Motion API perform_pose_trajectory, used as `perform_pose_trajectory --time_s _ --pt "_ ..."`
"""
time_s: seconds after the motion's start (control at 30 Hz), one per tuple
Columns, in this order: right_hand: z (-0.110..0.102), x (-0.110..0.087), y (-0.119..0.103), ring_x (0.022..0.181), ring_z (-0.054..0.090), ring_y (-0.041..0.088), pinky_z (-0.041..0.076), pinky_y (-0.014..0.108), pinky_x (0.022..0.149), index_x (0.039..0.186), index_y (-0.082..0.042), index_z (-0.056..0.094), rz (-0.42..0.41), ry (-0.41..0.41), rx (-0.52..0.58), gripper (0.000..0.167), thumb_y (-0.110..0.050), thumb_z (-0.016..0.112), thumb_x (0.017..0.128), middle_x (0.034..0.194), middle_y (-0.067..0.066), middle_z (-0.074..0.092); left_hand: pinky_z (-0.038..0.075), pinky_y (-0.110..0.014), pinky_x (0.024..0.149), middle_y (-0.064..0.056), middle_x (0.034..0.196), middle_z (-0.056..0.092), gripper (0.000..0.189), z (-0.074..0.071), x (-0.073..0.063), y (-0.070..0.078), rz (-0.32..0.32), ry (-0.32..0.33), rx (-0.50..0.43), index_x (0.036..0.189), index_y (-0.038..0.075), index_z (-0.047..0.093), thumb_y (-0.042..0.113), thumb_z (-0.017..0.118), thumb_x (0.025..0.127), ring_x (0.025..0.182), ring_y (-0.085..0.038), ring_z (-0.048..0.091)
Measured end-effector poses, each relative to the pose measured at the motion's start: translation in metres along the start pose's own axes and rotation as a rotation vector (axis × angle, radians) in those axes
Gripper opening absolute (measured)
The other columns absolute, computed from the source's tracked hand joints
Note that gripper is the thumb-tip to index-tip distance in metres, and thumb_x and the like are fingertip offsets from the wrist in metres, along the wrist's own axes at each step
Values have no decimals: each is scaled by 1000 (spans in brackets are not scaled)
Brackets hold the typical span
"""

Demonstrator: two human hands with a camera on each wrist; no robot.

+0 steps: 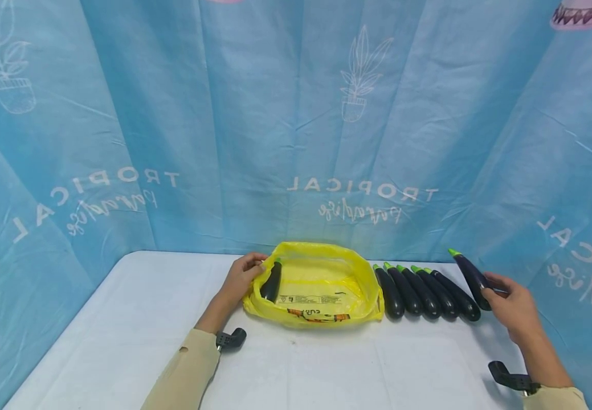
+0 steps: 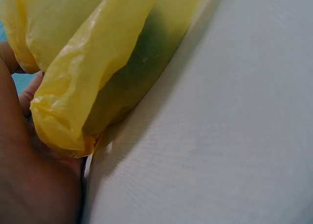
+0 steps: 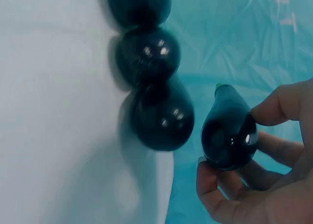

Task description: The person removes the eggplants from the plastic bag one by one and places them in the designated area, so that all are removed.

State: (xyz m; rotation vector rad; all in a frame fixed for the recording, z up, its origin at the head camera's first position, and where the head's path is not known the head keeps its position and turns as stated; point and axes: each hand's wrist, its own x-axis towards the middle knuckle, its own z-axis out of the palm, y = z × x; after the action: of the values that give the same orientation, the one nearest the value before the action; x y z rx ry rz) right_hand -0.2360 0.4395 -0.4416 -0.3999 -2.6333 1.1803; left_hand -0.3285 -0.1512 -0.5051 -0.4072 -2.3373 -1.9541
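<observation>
A yellow plastic bag [image 1: 275, 313] lies on the table with its mouth spread wide. My left hand [image 1: 238, 283] pinches its left rim; the left wrist view shows the crumpled plastic [image 2: 73, 111] against the palm. Inside the bag, at the left, is one dark eggplant [image 1: 272, 283] with a green stem end. On the right, my right hand [image 1: 515, 310] holds another eggplant [image 1: 471, 279] by its thick end, thumb on one side and fingers on the other. Its green tip points up and away. In the right wrist view this eggplant [image 3: 227, 136] is apart from the row beside it.
Several eggplants [image 1: 427, 296] lie side by side just right of the bag, stems toward the back. The white tabletop [image 1: 296, 370] spreads in front of them. A blue printed curtain [image 1: 254, 142] hangs behind and around the table.
</observation>
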Motion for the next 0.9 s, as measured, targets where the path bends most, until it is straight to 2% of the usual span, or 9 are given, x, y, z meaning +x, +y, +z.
perform_pose_trajectory --time_s 0.23,0.43,0.57,0.7,0.8,0.9 --pt "-1 4 13 131 49 55 48 18 69 154 11 43 -2 9 -14 53 -14 50 108 150 40 45 53 -24 81 -14 107 64 29 0 0 1 9 -5 9 129 0 68 9 58 103 96 -22 60" --pt "-1 5 23 127 50 54 43 14 64 152 14 44 -12 -5 -40 51 -12 49 108 147 41 46 53 -24 81 -14 107 64 30 0 0 0 12 -6 13 129 0 67 10 59 103 95 -21 59" --pt "0 5 28 126 50 55 44 14 64 151 16 43 -24 -35 -58 51 -10 47 107 146 43 44 53 -25 81 -14 107 64 30 0 0 0 10 -9 12 130 0 67 10 59 103 95 -21 60" --pt "2 6 34 128 48 56 51 26 74 153 15 40 -22 -84 -73 53 -11 45 108 148 44 41 53 -25 80 -13 107 64 29 0 -1 1 6 -6 5 130 1 67 10 59 103 94 -20 60" --pt "4 8 37 131 45 58 55 48 86 154 14 39 -23 -105 -79 53 -12 44 108 150 45 39 53 -25 80 -13 107 64 29 0 -1 1 5 -4 -1 130 0 67 10 59 104 94 -19 60" --pt "7 8 40 133 44 61 51 63 96 154 14 40 -31 -100 -85 52 -11 42 108 150 47 38 53 -25 81 -14 107 64 29 0 -1 1 3 -4 -7 130 0 67 10 59 104 95 -20 60"
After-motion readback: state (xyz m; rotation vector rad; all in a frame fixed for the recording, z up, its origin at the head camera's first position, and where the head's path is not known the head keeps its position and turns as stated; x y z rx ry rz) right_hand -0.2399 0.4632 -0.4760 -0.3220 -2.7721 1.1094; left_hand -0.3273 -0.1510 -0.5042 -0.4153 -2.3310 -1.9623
